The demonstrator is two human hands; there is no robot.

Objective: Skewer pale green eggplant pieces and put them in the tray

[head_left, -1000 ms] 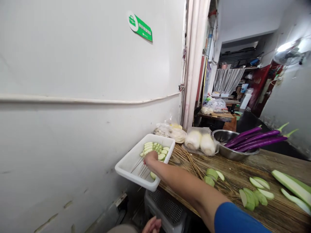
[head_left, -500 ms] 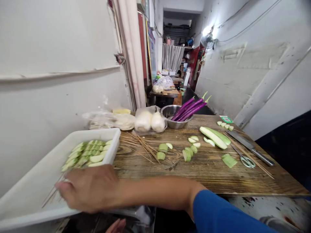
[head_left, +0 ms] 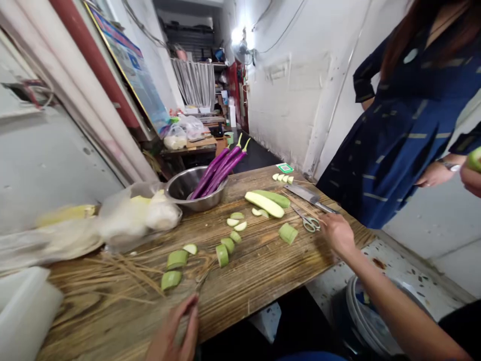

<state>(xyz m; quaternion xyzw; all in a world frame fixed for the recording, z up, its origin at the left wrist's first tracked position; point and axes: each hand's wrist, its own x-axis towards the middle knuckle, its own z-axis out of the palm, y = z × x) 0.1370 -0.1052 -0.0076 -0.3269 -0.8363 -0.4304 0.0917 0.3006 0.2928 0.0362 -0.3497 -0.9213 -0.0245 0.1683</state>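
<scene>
My right hand (head_left: 337, 233) reaches over the right end of the wooden table (head_left: 263, 271). Its fingertips lie beside the scissors (head_left: 310, 223) and some thin skewers (head_left: 300, 204); its fingers are bent under and I cannot see whether they hold anything. My left hand (head_left: 173, 331) rests at the table's near edge with its fingers stretched out, just short of a thin skewer (head_left: 202, 282). Green-skinned squash slices (head_left: 222, 253) lie between the hands. A halved squash (head_left: 265, 203) and a knife (head_left: 308, 195) sit further back.
A steel bowl (head_left: 184, 188) holds long purple eggplants (head_left: 220, 168). Plastic bags of pale vegetables (head_left: 150, 213) and a spread of skewers (head_left: 120, 273) lie at the left, near a white tray corner (head_left: 22, 316). A person in a dark blue dress (head_left: 398, 130) stands at the right.
The view has swung right, away from the white tray. My right hand left the tray of skewered slices and crossed to the scissors. My left hand rose to the table edge.
</scene>
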